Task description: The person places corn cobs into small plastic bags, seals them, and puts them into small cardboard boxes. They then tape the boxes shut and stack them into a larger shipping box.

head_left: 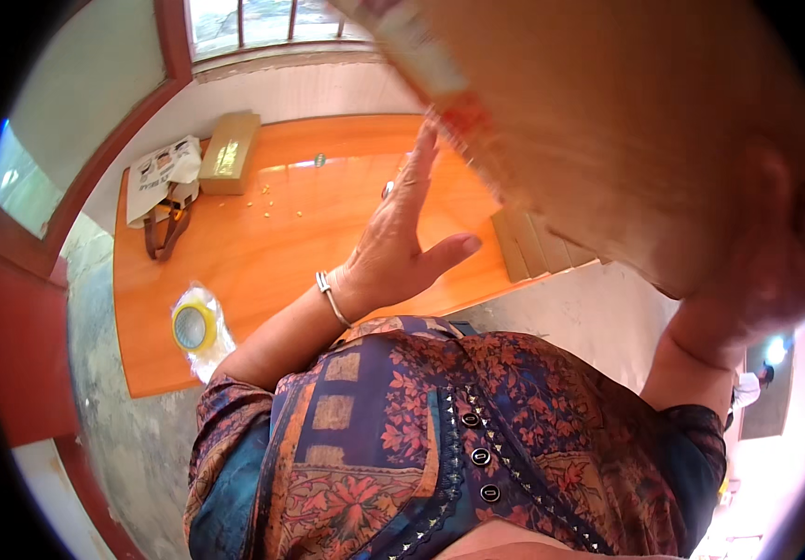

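Close to the camera, a large blurred cardboard box (584,126) fills the upper right, with a torn-looking, partly red and whitish edge. My right hand (759,280) is raised at its near right part and appears to grip it; the fingers are blurred. My left hand (402,238) is lifted over the orange table (346,259), fingers stretched and thumb apart, holding nothing. Its fingertips reach the box's left edge; whether they touch it I cannot tell. A ring and a metal bracelet are on that hand and wrist.
On the table lie a roll of clear tape (193,327) on crumpled plastic, a white printed bag (164,175) with brown straps, a closed cardboard box (231,154), small yellow bits (267,204) and several cardboard pieces (535,241) at the right. A person (747,390) is far off right.
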A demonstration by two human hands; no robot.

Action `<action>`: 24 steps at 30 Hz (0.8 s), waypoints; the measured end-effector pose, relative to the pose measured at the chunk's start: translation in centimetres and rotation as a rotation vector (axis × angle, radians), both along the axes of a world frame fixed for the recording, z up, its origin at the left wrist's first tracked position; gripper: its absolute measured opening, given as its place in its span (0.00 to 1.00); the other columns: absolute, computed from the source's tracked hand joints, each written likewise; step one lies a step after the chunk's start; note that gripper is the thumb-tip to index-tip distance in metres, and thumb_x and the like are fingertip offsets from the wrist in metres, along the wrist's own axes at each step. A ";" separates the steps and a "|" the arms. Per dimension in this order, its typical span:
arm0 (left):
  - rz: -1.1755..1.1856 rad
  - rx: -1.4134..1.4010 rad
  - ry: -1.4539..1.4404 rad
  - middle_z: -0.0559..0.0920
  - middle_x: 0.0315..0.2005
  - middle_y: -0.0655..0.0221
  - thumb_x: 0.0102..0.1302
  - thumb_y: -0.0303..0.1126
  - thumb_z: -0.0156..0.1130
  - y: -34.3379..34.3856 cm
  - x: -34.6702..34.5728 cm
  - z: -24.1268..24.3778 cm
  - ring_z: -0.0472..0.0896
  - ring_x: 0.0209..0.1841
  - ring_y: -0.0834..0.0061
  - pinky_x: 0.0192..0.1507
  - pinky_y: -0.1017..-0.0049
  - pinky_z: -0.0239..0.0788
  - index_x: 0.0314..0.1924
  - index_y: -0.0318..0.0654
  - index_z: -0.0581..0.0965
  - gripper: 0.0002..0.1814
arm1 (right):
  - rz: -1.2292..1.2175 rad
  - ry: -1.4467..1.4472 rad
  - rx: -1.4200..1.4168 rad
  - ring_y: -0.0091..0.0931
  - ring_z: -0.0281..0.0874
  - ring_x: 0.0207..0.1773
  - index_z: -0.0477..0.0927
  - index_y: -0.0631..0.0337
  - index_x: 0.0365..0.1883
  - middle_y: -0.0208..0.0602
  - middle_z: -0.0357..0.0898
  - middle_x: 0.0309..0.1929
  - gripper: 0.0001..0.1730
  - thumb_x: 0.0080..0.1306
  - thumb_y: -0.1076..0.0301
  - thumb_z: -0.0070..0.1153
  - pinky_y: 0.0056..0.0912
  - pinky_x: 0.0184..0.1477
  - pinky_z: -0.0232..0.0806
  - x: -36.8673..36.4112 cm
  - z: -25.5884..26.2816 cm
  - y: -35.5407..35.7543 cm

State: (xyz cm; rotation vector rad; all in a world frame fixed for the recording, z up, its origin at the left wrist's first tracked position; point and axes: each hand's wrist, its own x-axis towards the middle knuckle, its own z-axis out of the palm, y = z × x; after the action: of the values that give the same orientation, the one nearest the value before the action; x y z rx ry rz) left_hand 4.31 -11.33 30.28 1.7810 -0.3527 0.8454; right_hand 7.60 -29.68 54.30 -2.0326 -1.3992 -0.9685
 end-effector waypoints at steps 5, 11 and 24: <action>-0.058 -0.365 0.335 0.40 0.76 0.56 0.67 0.34 0.62 -0.3 -5.3 -8.9 0.50 0.76 0.56 0.70 0.57 0.51 0.74 0.41 0.27 0.56 | 0.198 0.085 -0.401 0.28 0.79 0.29 0.76 0.66 0.38 0.38 0.82 0.30 0.14 0.63 0.65 0.63 0.32 0.31 0.70 3.1 -5.7 5.5; -0.268 -1.030 1.014 0.74 0.56 0.60 0.70 0.36 0.59 0.7 -8.5 -14.4 0.75 0.55 0.70 0.51 0.72 0.71 0.66 0.35 0.63 0.28 | 0.526 0.202 -0.803 0.40 0.81 0.33 0.70 0.60 0.36 0.43 0.79 0.28 0.15 0.57 0.64 0.61 0.43 0.35 0.72 3.4 -19.8 10.5; -0.126 -0.845 1.344 0.81 0.45 0.58 0.70 0.29 0.57 8.5 -15.6 -23.8 0.84 0.41 0.68 0.42 0.74 0.79 0.56 0.26 0.74 0.18 | 0.574 0.346 -0.852 0.40 0.83 0.38 0.78 0.58 0.32 0.41 0.83 0.30 0.07 0.62 0.65 0.50 0.43 0.40 0.73 7.4 -30.2 9.5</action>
State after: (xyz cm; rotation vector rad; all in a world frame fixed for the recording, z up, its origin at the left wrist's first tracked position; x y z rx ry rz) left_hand -11.25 -2.82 6.44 1.1393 0.6807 -0.3847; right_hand 15.03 -20.20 24.11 -1.9481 -2.2190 0.2764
